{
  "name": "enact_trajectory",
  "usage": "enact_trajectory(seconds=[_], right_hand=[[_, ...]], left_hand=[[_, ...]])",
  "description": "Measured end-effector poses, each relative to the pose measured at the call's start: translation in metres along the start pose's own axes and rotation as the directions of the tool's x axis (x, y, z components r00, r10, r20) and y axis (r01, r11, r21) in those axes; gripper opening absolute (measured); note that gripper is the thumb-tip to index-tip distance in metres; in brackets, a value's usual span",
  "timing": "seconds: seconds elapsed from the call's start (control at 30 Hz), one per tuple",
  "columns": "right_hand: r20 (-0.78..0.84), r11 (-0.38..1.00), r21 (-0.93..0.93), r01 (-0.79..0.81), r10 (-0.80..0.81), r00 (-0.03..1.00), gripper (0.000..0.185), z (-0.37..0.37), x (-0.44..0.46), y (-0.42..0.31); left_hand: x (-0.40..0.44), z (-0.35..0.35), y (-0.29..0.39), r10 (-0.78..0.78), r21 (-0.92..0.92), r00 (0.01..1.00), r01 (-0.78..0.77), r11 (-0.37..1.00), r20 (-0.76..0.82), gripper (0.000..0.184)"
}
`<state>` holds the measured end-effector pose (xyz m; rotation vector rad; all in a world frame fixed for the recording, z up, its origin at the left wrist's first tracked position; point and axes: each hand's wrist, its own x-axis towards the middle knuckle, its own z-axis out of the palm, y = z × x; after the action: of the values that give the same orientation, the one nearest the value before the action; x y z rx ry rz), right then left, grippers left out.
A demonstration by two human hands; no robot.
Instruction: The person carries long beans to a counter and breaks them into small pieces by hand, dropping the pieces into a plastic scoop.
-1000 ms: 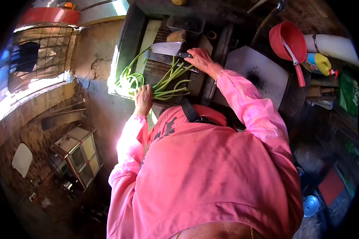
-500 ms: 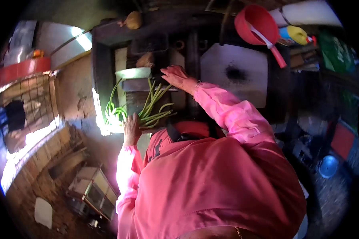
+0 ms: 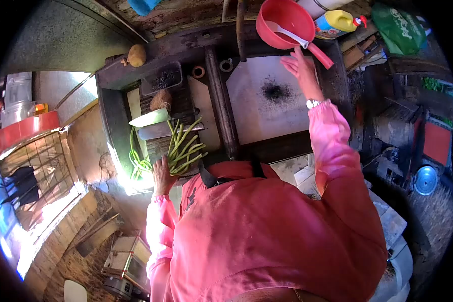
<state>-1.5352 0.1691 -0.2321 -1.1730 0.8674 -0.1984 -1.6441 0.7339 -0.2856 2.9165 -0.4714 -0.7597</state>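
Long green beans (image 3: pixel 183 148) lie in a bundle on a dark slatted board in the left basin. My left hand (image 3: pixel 161 176) is closed round the bundle near its middle, by the basin's front edge. Behind the beans lies a wide knife blade (image 3: pixel 149 118), with a second long flat blade (image 3: pixel 161 132) just in front of it. A brown fibrous clump (image 3: pixel 161 100) touches the wide blade's back side. My right hand (image 3: pixel 300 70) is empty with its fingers spread, just below a red dipper (image 3: pixel 286 22) that has a white-handled utensil inside.
A dark plastic tub (image 3: pixel 162 78) stands at the back of the left basin. A round brown object (image 3: pixel 136 55) rests on the rear ledge. The right basin has a pale bottom (image 3: pixel 256 110) with a black patch. A yellow bottle (image 3: pixel 340 21) and green bag (image 3: pixel 398 29) are at the back right.
My right hand let go of the knife, which now lies behind the beans, and moved right toward the red dipper. My left hand stays on the beans. The view has shifted right.
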Motion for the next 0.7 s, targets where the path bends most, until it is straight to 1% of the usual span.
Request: enact_trajectory(seconds=[0.07,0.17,0.2,0.27,0.3,0.33,0.37,0.4,0.43,0.53,0.63,0.7], right_hand=[[-0.007,1.0,0.023,-0.011,0.011,1.0,0.066,0.009,0.018,-0.004],[0.056,0.997,0.063,-0.038,0.034,0.998,0.067,0.011,0.037,-0.002],[0.1,0.997,0.014,-0.071,0.069,0.993,0.064,0.008,0.039,0.0],[0.239,0.973,-0.228,-0.028,0.084,0.967,0.058,0.007,0.016,-0.011],[0.302,0.939,-0.343,0.006,0.104,0.948,0.055,0.006,0.002,-0.02],[0.285,0.886,-0.441,0.145,-0.015,0.958,0.044,0.004,-0.006,-0.026],[0.276,0.696,-0.604,0.389,-0.275,0.921,0.042,0.0,-0.004,-0.038],[0.316,0.415,-0.727,0.547,-0.505,0.803,0.04,-0.008,0.002,-0.051],[0.397,0.082,-0.795,0.601,-0.678,0.619,0.038,-0.015,0.009,-0.063],[0.447,-0.102,-0.833,0.544,-0.704,0.552,0.038,-0.022,0.041,-0.085],[0.649,-0.34,-0.756,0.559,-0.501,0.572,0.035,-0.024,0.082,-0.072],[0.687,-0.387,-0.714,0.583,-0.545,0.48,0.033,-0.025,0.106,-0.048]], left_hand=[[-0.001,-0.004,0.005,-0.019,-0.006,1.0,0.019,1.0,0.007,0.098],[0.0,-0.004,0.013,-0.076,0.104,0.996,0.071,0.992,0.041,0.102],[0.0,0.002,0.011,-0.054,0.134,0.998,0.048,0.99,0.04,0.103],[-0.001,0.007,0.015,-0.031,0.103,0.999,0.034,0.994,-0.029,0.103],[-0.001,0.009,0.017,-0.02,0.087,0.998,0.025,0.996,-0.061,0.103],[0.0,0.007,0.02,-0.017,0.073,0.998,0.021,0.997,-0.054,0.104],[0.001,0.001,0.023,-0.014,0.06,0.999,0.017,0.998,-0.044,0.105],[-0.001,-0.003,0.024,-0.01,0.051,0.999,0.011,0.999,-0.032,0.105],[-0.002,-0.002,0.022,0.007,0.056,1.0,-0.005,0.998,-0.029,0.107],[0.002,0.001,0.017,0.043,0.072,0.999,-0.041,0.997,-0.029,0.11],[0.004,0.003,0.017,0.025,0.07,0.999,-0.022,0.997,-0.038,0.113],[0.005,0.006,0.018,0.014,0.064,0.999,-0.011,0.998,-0.05,0.114]])
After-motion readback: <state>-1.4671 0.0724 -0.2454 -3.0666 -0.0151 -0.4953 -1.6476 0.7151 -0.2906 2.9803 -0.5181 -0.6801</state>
